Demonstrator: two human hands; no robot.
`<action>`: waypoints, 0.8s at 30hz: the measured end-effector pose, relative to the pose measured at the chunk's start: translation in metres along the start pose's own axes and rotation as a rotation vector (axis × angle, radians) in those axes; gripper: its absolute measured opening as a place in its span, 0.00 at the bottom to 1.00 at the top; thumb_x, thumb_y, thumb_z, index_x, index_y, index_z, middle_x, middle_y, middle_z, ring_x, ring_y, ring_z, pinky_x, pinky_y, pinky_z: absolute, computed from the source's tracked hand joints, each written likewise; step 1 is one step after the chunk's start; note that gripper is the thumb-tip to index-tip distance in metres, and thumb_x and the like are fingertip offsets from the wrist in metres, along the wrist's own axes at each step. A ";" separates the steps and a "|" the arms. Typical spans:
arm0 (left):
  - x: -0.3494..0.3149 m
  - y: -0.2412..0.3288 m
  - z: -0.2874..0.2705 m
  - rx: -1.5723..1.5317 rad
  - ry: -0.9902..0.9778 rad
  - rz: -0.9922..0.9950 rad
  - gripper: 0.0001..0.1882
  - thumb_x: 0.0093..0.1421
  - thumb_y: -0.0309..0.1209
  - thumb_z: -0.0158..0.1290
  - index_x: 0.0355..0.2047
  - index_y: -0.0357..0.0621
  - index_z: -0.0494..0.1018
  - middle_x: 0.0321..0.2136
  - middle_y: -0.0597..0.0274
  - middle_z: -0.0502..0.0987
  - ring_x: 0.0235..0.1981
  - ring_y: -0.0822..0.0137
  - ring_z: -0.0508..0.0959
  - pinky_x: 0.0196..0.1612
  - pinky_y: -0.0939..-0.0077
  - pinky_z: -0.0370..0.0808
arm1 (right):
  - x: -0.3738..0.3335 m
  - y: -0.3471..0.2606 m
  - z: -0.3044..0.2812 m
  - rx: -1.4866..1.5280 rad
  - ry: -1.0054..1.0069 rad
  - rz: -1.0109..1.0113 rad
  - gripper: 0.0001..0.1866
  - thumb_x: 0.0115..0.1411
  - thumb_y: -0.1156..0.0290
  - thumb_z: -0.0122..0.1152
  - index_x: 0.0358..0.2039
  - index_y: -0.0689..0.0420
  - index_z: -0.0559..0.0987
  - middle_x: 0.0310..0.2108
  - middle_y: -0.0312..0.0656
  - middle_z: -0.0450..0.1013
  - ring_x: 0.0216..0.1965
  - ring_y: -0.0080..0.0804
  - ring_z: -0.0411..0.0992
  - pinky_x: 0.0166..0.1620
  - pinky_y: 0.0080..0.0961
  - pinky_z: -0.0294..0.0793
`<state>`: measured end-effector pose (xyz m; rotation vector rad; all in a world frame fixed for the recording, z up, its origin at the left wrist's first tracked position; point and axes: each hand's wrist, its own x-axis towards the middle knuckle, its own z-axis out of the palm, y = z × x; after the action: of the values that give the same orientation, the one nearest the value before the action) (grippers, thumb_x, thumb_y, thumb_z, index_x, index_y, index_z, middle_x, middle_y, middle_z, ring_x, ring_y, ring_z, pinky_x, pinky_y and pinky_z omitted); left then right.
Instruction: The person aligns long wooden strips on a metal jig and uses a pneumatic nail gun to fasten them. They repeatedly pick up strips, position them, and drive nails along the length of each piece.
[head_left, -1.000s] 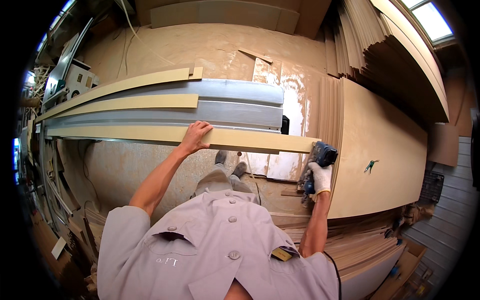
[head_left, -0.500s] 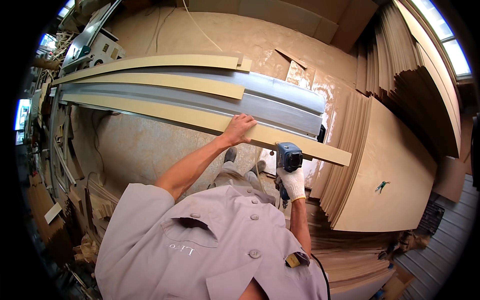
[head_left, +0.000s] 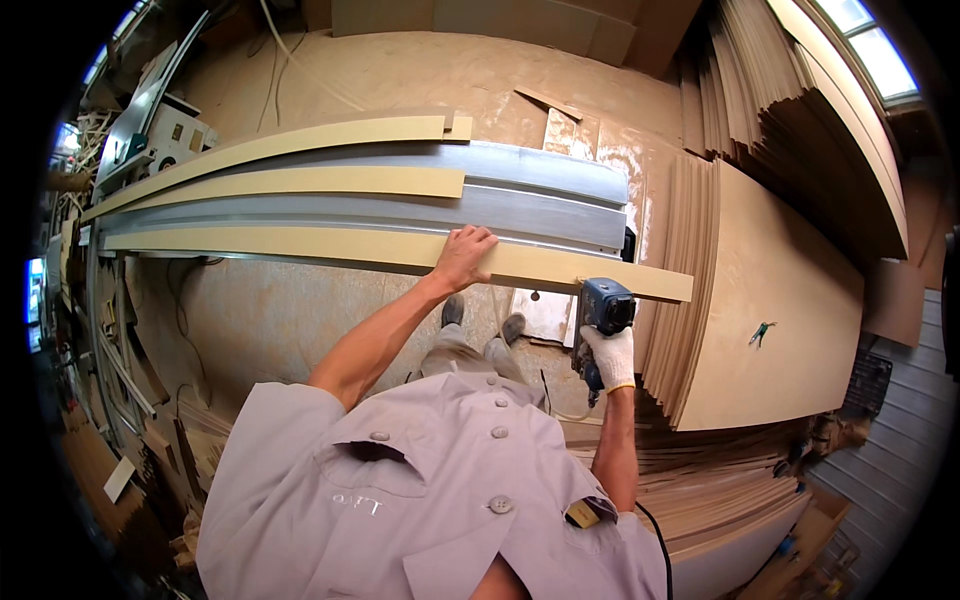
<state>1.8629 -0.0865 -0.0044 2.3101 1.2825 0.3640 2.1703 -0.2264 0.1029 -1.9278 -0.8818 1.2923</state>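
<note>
A long pale-yellow wooden strip (head_left: 350, 245) lies along the near edge of a grey metal table, its right end sticking out past the table. My bare left hand (head_left: 466, 257) grips this strip near its middle, fingers over the top and thumb at the near edge. My right hand (head_left: 612, 358), in a white knit glove, is wrapped round the handle of a blue and black nail gun (head_left: 606, 305). The tool's head sits at the strip's near edge, close to the overhanging end. Its nose is mostly hidden by its body.
More yellow strips (head_left: 390, 182) lie farther back on the metal table (head_left: 560, 215). At the right stands a stack of wood panels (head_left: 780, 310) with small green-handled pliers (head_left: 763, 333) on top. Taller sheets (head_left: 790, 110) lean behind. A pale hose (head_left: 300, 75) crosses the floor.
The nail gun in my right hand has moved to the right along the strip, nearer its end. My left hand keeps its place on the strip. The whole view has shifted slightly.
</note>
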 end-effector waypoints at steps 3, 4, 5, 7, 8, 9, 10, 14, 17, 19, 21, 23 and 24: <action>-0.001 0.001 -0.002 0.006 0.010 0.007 0.35 0.40 0.33 0.69 0.53 0.46 0.75 0.50 0.61 0.76 0.55 0.56 0.72 0.60 0.58 0.67 | 0.003 0.006 -0.014 0.019 0.021 0.020 0.07 0.56 0.73 0.66 0.27 0.65 0.82 0.16 0.39 0.76 0.16 0.26 0.74 0.21 0.26 0.71; -0.001 0.001 -0.003 0.012 0.013 0.008 0.35 0.40 0.33 0.70 0.53 0.46 0.75 0.50 0.61 0.76 0.55 0.56 0.72 0.59 0.58 0.67 | 0.004 0.009 -0.017 0.020 0.038 0.020 0.07 0.56 0.73 0.67 0.27 0.65 0.82 0.16 0.39 0.76 0.16 0.26 0.74 0.21 0.26 0.71; -0.001 0.002 -0.004 0.018 0.017 0.009 0.35 0.40 0.32 0.70 0.53 0.46 0.75 0.49 0.62 0.76 0.54 0.56 0.73 0.59 0.58 0.67 | 0.004 0.012 -0.021 0.020 0.054 0.019 0.07 0.56 0.73 0.67 0.27 0.64 0.82 0.16 0.39 0.76 0.16 0.26 0.74 0.21 0.26 0.71; -0.002 0.002 -0.005 0.028 0.012 0.003 0.36 0.40 0.32 0.69 0.54 0.46 0.75 0.50 0.61 0.76 0.55 0.56 0.73 0.60 0.59 0.67 | 0.006 0.012 -0.032 0.049 0.040 0.051 0.08 0.55 0.72 0.67 0.27 0.65 0.83 0.17 0.40 0.76 0.16 0.27 0.75 0.21 0.27 0.71; -0.002 0.002 -0.005 0.029 0.016 0.006 0.36 0.40 0.32 0.69 0.54 0.46 0.75 0.50 0.61 0.76 0.55 0.56 0.72 0.60 0.59 0.67 | 0.007 0.013 -0.038 0.064 0.032 0.066 0.08 0.55 0.72 0.67 0.28 0.65 0.83 0.17 0.40 0.77 0.17 0.27 0.75 0.21 0.27 0.71; -0.002 0.002 -0.005 0.030 0.019 0.013 0.36 0.40 0.32 0.69 0.54 0.46 0.75 0.51 0.61 0.76 0.56 0.56 0.72 0.60 0.59 0.67 | 0.011 0.020 -0.043 0.047 0.051 0.048 0.08 0.54 0.71 0.68 0.28 0.65 0.84 0.17 0.40 0.77 0.17 0.27 0.75 0.21 0.28 0.71; -0.001 0.003 -0.004 0.040 0.011 0.011 0.37 0.40 0.33 0.69 0.54 0.46 0.75 0.51 0.60 0.76 0.56 0.55 0.72 0.60 0.58 0.67 | 0.016 0.033 -0.049 0.026 0.080 0.032 0.09 0.54 0.70 0.68 0.28 0.65 0.84 0.17 0.40 0.77 0.17 0.28 0.75 0.22 0.29 0.71; 0.000 0.003 -0.003 0.051 -0.007 0.009 0.37 0.40 0.33 0.68 0.55 0.45 0.75 0.52 0.59 0.76 0.56 0.54 0.73 0.60 0.57 0.67 | 0.029 0.062 -0.067 0.006 0.140 -0.028 0.05 0.54 0.75 0.68 0.28 0.63 0.80 0.17 0.39 0.75 0.16 0.27 0.73 0.21 0.27 0.71; 0.000 0.004 -0.004 0.063 -0.014 0.001 0.37 0.40 0.33 0.68 0.55 0.45 0.75 0.52 0.59 0.76 0.56 0.54 0.73 0.60 0.57 0.68 | 0.033 0.064 -0.085 0.010 0.159 -0.044 0.06 0.54 0.74 0.69 0.28 0.63 0.81 0.17 0.40 0.75 0.16 0.28 0.74 0.21 0.28 0.72; 0.000 0.004 -0.005 0.065 -0.018 -0.002 0.37 0.40 0.32 0.68 0.55 0.45 0.75 0.52 0.59 0.76 0.56 0.54 0.73 0.60 0.57 0.68 | 0.039 0.075 -0.095 0.054 0.169 -0.106 0.07 0.54 0.73 0.70 0.28 0.64 0.81 0.17 0.40 0.76 0.16 0.28 0.74 0.21 0.28 0.72; -0.001 0.004 -0.003 0.052 -0.021 -0.007 0.36 0.40 0.32 0.67 0.55 0.45 0.75 0.52 0.59 0.76 0.56 0.53 0.73 0.60 0.57 0.68 | 0.041 0.076 -0.105 0.061 0.210 -0.074 0.08 0.54 0.73 0.70 0.29 0.64 0.81 0.17 0.41 0.76 0.16 0.29 0.75 0.21 0.29 0.73; 0.000 0.001 -0.003 0.058 -0.023 -0.009 0.37 0.40 0.32 0.67 0.55 0.45 0.75 0.52 0.59 0.76 0.56 0.53 0.73 0.60 0.57 0.68 | 0.039 0.067 -0.115 0.066 0.226 0.011 0.08 0.54 0.73 0.70 0.28 0.65 0.81 0.17 0.41 0.76 0.16 0.29 0.75 0.21 0.29 0.73; 0.000 0.001 -0.002 0.057 -0.021 -0.008 0.37 0.40 0.32 0.68 0.55 0.45 0.75 0.52 0.59 0.76 0.56 0.53 0.73 0.60 0.56 0.68 | 0.037 0.064 -0.118 0.087 0.263 -0.021 0.07 0.53 0.73 0.70 0.28 0.64 0.81 0.16 0.41 0.76 0.15 0.29 0.75 0.20 0.29 0.73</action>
<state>1.8629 -0.0868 -0.0017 2.3494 1.3072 0.3040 2.3033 -0.2493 0.0687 -1.9584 -0.6995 1.0178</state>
